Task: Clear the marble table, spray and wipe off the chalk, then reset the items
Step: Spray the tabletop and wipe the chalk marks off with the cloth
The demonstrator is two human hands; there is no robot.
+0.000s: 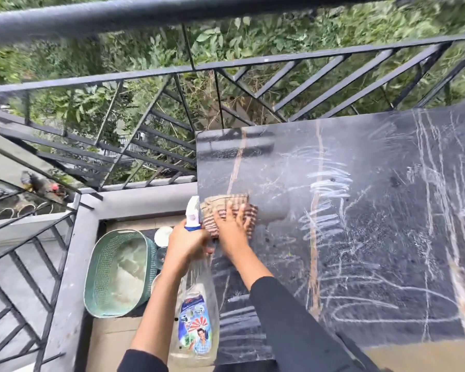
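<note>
Head view: the left hand (pixel 187 245) grips a spray bottle (pixel 195 318) by its neck; just beside it, the right hand (pixel 232 229), fingers spread, presses a cloth (pixel 226 206) onto the chalk-scribbled counter (pixel 373 237).

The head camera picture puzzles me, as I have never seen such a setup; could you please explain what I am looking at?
There is no machine here. A person wears one wide-angle camera on the head, so you look forward and down at their own two hands, on a balcony by a black metal railing. The dark slab is the marble table, covered in white chalk scribbles. The left hand grips a clear spray bottle by its neck, beside the table's left edge. The right hand presses flat, fingers spread, on a striped cloth lying near that same edge. On the floor next to the table stands a green basket, with a few pale round items beside it that I cannot make out.
</note>
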